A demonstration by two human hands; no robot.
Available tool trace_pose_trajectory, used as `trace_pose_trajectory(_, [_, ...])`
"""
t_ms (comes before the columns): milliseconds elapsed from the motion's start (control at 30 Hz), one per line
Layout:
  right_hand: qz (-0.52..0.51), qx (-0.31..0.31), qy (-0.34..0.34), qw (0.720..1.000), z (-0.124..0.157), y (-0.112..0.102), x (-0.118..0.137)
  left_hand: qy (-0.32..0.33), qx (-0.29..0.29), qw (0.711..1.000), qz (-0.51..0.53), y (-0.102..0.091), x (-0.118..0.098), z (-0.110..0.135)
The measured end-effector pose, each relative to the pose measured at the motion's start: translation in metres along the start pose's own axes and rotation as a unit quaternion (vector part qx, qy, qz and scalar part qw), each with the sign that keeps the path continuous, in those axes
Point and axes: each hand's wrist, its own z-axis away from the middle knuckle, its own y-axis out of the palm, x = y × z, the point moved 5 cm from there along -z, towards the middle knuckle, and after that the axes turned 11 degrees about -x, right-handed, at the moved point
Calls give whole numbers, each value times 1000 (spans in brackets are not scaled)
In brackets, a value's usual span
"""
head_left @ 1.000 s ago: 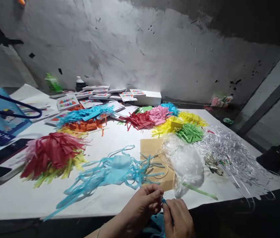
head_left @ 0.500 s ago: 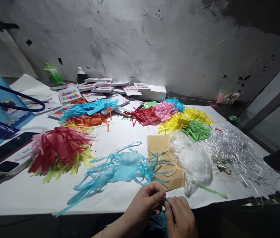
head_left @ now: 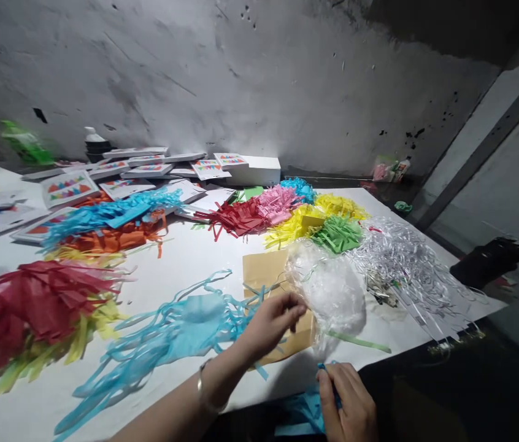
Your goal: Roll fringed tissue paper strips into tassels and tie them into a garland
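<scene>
My right hand (head_left: 348,402) is closed at the table's front edge, pinching the twisted top of a blue tissue-paper tassel (head_left: 303,411). The tassel's strips hang below the edge, partly in the dark. My left hand (head_left: 278,319), with a bracelet at the wrist, is over a brown cardboard sheet (head_left: 259,267), beside a clear plastic bag (head_left: 333,294). Its fingers are curled together; what they hold, if anything, is too small to make out. Left of it, fringed light-blue tissue paper (head_left: 181,328) lies spread on the white tabletop.
Red tissue tassels (head_left: 52,301) lie at the left, and yellow ones (head_left: 340,205) at the back. A tangle of white ribbon (head_left: 411,270) covers the right side. Flat printed boxes (head_left: 69,187) are heaped along the wall. A green strip (head_left: 361,342) lies near the front edge.
My left hand has parted from my right and moved up over the cardboard. My right hand keeps the blue tassel. The view has turned to the right.
</scene>
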Motion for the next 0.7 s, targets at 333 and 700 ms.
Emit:
trace_pose_trajectory(333, [7,2,-14,1000,25,-11,-37,102,72,944,-307,70,27,-111])
trace_pose_trajectory(700, [13,-26,-4,1000,31,-8,-52,93,134,900,-405,94,45,-108])
